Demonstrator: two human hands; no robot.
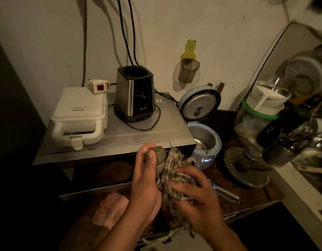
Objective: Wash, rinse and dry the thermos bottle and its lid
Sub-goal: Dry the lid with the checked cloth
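My left hand (146, 176) grips the grey-green thermos bottle (159, 153) near its top, thumb and fingers curled round the neck. Only the bottle's upper part shows; the rest is wrapped in a checked cloth (172, 171). My right hand (196, 194) holds that cloth against the bottle's body, fingers curled round it. The bottle is held in the air above the wooden counter (256, 198). I cannot tell whether the lid sits on the bottle.
A microwave (147, 134) behind carries a white sandwich maker (78, 118) and a blender base (134, 96). An open blue rice cooker (204, 140) stands right of it. A stone mortar (245, 165) and a crowded dish rack (290, 124) are at the right. A pink cloth (111, 209) lies lower left.
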